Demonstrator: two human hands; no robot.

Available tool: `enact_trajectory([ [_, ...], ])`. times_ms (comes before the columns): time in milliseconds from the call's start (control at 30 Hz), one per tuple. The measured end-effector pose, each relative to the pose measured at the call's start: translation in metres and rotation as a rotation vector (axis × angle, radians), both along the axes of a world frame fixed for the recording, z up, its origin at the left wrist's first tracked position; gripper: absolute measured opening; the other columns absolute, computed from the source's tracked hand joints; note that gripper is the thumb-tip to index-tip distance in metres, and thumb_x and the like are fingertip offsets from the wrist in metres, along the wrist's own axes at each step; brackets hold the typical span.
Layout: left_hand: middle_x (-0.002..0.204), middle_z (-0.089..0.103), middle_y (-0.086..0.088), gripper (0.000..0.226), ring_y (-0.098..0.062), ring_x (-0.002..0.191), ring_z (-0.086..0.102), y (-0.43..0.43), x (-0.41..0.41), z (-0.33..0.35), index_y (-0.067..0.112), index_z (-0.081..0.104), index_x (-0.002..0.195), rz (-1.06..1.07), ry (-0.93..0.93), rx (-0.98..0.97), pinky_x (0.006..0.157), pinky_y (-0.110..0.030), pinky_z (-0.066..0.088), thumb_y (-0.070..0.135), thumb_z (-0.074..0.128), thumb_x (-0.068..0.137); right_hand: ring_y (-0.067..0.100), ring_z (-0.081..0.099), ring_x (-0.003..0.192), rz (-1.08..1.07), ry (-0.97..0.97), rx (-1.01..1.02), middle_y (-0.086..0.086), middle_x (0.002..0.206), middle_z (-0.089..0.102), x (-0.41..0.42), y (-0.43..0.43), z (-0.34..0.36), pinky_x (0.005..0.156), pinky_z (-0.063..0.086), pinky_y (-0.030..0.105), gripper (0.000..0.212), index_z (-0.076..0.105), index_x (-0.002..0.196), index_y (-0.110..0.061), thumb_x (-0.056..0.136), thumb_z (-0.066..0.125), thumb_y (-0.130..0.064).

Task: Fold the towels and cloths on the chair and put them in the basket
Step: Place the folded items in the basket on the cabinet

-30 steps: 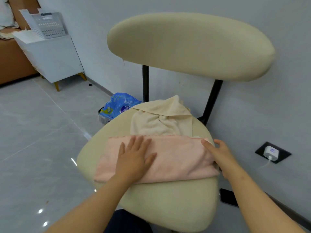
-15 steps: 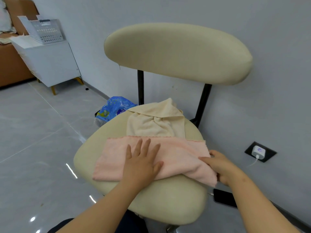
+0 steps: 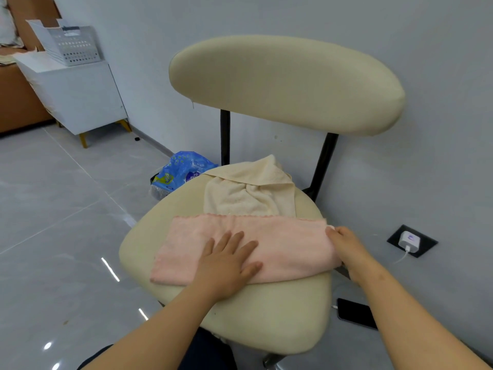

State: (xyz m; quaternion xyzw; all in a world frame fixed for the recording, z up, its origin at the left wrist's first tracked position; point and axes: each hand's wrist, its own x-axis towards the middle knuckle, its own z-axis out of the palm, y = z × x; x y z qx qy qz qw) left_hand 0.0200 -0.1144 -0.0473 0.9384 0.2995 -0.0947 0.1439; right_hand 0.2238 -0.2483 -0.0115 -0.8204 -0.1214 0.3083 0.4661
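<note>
Head view of a cream padded chair [image 3: 266, 316] standing against a grey wall. A pink towel [image 3: 288, 244], folded into a long band, lies across the middle of the seat from 9 o'clock to 3 o'clock. A crumpled cream towel [image 3: 248, 193] lies at the seat's 12 o'clock side, below the backrest; its near edge runs under the pink towel's far edge.

The left hand [image 3: 226, 263] lies palm down on the pink towel near its centre, its fingers [image 3: 234, 241] straight and slightly spread, pressing the cloth flat. The right hand [image 3: 346, 247] is at the towel's 3 o'clock end, its fingers [image 3: 333, 235] curled over that end and gripping it at the seat's rim.

The white perforated basket [image 3: 74, 46] stands well apart at 10 o'clock of the frame, on a white cabinet [image 3: 80, 97]. A blue plastic bag [image 3: 184, 169] lies on the floor at the seat's 11 o'clock. A black phone [image 3: 356, 313] lies on the floor at the seat's 4 o'clock; a white charger [image 3: 409, 240] sits in a wall socket at 3 o'clock.
</note>
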Motion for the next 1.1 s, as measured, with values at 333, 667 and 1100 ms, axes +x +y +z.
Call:
enact_trajectory([
  [333, 0.159, -0.004, 0.009, 0.09, -0.017, 0.146, -0.01, -0.018, 0.003, 0.008, 0.041, 0.004, 0.148, 0.002, -0.148, 0.149, 0.116, -0.04, -0.006, 0.066, -0.014, 0.063, 0.022, 0.048, 0.082, -0.104, 0.026, 0.117, 0.009, 0.082, 0.057, -0.006, -0.022, -0.009, 0.058, 0.032, 0.024, 0.021, 0.053, 0.07, -0.013, 0.089, 0.061, -0.017],
  [667, 0.159, 0.001, 0.01, 0.097, -0.013, 0.146, -0.005, -0.021, 0.001, -0.003, 0.039, 0.004, 0.148, 0.004, -0.065, 0.025, 0.117, -0.038, -0.003, 0.071, -0.009, 0.057, 0.02, 0.056, 0.099, 0.068, 0.016, 0.015, 0.005, 0.115, 0.06, -0.029, -0.039, -0.026, 0.08, 0.048, 0.031, 0.023, 0.056, 0.101, -0.018, 0.083, 0.07, -0.019],
  [1100, 0.151, 0.032, 0.007, 0.085, -0.018, 0.143, 0.022, -0.015, -0.045, -0.006, 0.037, 0.03, 0.143, -0.028, -0.22, 0.111, 0.114, -0.041, 0.011, 0.072, 0.033, 0.065, 0.014, 0.044, 0.06, -0.195, 0.556, 0.219, 0.005, 0.081, 0.052, -0.031, -0.032, -0.006, 0.039, 0.044, 0.02, 0.026, 0.049, 0.109, -0.013, 0.087, 0.062, -0.014],
])
